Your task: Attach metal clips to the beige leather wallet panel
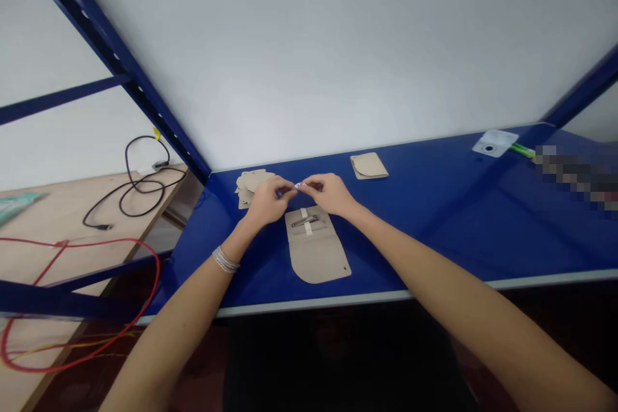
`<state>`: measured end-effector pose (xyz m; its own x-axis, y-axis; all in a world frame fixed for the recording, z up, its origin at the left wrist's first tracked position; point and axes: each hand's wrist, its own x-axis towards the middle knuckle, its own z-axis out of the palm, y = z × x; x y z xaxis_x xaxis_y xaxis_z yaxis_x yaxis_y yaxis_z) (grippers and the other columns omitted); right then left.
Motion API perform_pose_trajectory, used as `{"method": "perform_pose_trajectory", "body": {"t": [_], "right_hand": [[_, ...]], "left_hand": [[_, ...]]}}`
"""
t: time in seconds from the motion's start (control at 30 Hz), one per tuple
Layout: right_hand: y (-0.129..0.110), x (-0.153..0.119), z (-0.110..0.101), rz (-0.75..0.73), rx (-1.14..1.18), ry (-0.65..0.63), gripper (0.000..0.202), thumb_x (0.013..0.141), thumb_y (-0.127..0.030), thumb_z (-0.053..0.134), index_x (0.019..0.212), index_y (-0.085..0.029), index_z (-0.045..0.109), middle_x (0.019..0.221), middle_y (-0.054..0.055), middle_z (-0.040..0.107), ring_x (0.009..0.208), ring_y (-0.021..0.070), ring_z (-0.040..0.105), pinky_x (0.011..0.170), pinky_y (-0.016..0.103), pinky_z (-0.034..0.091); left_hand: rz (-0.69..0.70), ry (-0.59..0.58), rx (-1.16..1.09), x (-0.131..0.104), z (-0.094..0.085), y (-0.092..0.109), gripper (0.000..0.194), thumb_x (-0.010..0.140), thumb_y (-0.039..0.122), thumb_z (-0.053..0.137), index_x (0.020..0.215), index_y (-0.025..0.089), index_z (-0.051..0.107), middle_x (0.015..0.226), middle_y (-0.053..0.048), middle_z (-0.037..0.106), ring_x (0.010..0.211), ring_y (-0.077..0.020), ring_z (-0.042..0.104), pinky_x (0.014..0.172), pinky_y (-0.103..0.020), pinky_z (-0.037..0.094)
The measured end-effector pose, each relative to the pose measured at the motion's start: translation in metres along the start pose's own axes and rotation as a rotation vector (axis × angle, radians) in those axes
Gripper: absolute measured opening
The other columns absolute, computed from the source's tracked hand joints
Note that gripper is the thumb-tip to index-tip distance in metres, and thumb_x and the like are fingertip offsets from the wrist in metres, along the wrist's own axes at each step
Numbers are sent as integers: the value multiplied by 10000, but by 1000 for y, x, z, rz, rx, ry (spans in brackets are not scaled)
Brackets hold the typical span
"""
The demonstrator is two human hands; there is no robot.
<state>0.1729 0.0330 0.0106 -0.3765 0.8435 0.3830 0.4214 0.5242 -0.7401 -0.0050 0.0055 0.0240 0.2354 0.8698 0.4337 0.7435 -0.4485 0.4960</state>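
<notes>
An open beige folding case (pixel 316 251) lies on the blue tabletop below my hands. White bands on its upper panel hold what looks like a metal nail clipper (pixel 304 221) and a thin metal piece. Just above the case, my left hand (pixel 268 199) and my right hand (pixel 331 193) meet fingertip to fingertip. Both pinch a small silvery-white object (pixel 298 185), too small and too covered by fingers to name. Behind my left hand sits a loose pile of beige cases (pixel 248 183). One closed beige case (pixel 369 166) rests farther back, right of my right hand.
Blue metal posts (pixel 111 51) frame the blue table (pixel 434 206) before a pale wall. At the right lie a white card (pixel 496 143) and a green item (pixel 523 151). A wooden table (pixel 120 199) at left bears a black cable (pixel 130 183); a red cable (pixel 157 270) loops nearby.
</notes>
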Motion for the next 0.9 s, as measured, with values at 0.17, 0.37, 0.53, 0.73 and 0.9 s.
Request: {"method": "perform_pose_trajectory", "body": {"t": [0.17,0.37,0.53,0.73,0.9], "right_hand": [[-3,-1,0,13,48,-8,227,804,-331,566,830,-158,710,731,25,692,630,120,570,596,219,386],[-4,-1,0,-56,-89,-47,262,849,-257,480,761,-144,700,725,25,672,638,114,545,615,221,368],[-2,0,0,-57,-119,-75,266,852,-201,453,818,-149,712,735,26,681,667,124,575,648,225,394],[-2,0,0,-22,-93,-43,224,829,-236,516,885,-167,722,822,43,713,716,146,611,685,246,433],[1,1,1,6,-104,14,188,810,-257,558,873,-184,720,858,41,719,738,155,621,703,262,448]], "left_hand": [[-43,2,-22,0,2,-2,174,771,275,574,826,160,692,769,-43,666,697,-155,586,656,-282,460],[-90,-17,-69,-2,4,2,205,772,286,583,874,148,696,836,-67,716,716,-177,629,698,-302,495],[-72,-50,-60,-3,4,6,208,788,259,556,894,156,702,865,-64,724,721,-180,630,696,-304,493],[-86,-61,-67,-1,3,3,225,816,250,504,872,156,701,827,-57,722,723,-182,627,700,-307,488],[-161,-73,-347,0,11,-2,213,818,283,516,844,128,661,805,-75,709,741,-179,647,730,-312,518]]}}
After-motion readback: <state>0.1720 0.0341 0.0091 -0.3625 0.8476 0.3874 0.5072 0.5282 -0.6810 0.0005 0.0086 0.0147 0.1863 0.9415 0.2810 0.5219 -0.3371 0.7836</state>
